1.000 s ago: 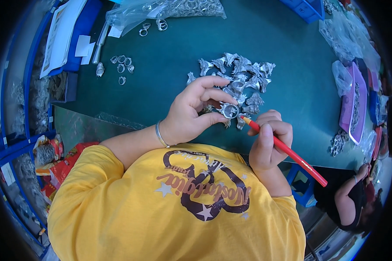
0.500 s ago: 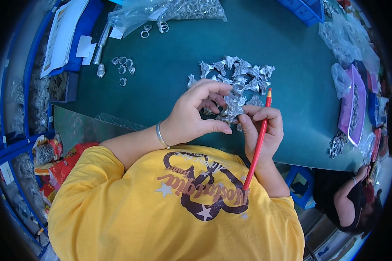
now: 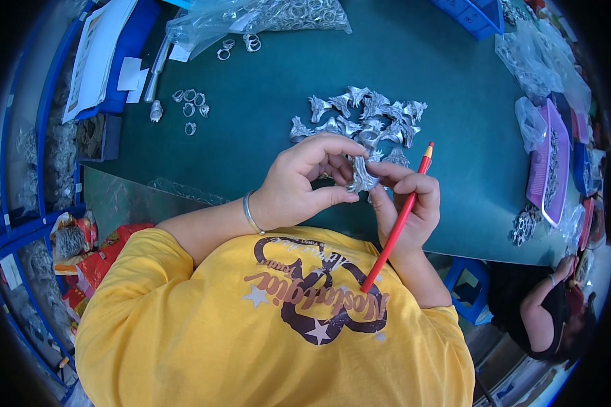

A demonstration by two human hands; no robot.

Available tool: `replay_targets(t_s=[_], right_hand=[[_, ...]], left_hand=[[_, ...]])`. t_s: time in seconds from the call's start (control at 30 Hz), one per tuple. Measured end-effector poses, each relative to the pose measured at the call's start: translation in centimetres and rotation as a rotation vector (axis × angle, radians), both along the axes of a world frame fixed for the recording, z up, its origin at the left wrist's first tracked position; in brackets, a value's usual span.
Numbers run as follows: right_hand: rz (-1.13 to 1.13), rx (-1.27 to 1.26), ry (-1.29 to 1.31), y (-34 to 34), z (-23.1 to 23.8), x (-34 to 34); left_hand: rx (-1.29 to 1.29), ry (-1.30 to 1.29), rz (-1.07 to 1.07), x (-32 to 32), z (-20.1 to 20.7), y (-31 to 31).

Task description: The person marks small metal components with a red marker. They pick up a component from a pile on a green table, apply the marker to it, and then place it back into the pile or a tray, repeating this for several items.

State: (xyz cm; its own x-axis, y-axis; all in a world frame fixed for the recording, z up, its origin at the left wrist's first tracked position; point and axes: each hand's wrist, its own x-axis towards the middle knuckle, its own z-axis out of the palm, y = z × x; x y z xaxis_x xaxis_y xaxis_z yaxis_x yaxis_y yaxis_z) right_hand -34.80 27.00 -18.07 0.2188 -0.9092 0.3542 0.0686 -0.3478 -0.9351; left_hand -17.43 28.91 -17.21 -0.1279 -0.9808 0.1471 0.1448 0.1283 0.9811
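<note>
A silver ring with a rough, sculpted head [image 3: 362,176] is pinched between the thumb and fingers of my left hand [image 3: 295,173], which wears a bangle. My right hand [image 3: 417,203] grips a red pencil [image 3: 397,227] slanting across its fingers, tip pointing up and away. The right thumb and fingertips also touch the right side of the held ring. Just beyond both hands lies a loose cluster of similar silver rings [image 3: 375,105] on the green tabletop [image 3: 251,129].
Several plain ring bands [image 3: 190,96] lie at the left, near a metal rod [image 3: 157,71]. A plastic bag of rings [image 3: 305,15] sits at the far edge. On the right stand a purple basket [image 3: 542,169] and a blue bin [image 3: 478,17]. Another person's arm [image 3: 540,319] shows lower right.
The held ring has turned between my fingers and now shows its ridged side. The red pencil has tilted, its tip shifting right and its lower end left.
</note>
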Motion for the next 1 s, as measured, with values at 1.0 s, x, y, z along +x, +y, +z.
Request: replay_targets(t_s=[1.0], right_hand=[[-0.107, 0.196, -0.038, 0.3, 0.3, -1.7]], left_hand=[[-0.84, -1.048, 0.299, 6.2, 5.3, -9.7]])
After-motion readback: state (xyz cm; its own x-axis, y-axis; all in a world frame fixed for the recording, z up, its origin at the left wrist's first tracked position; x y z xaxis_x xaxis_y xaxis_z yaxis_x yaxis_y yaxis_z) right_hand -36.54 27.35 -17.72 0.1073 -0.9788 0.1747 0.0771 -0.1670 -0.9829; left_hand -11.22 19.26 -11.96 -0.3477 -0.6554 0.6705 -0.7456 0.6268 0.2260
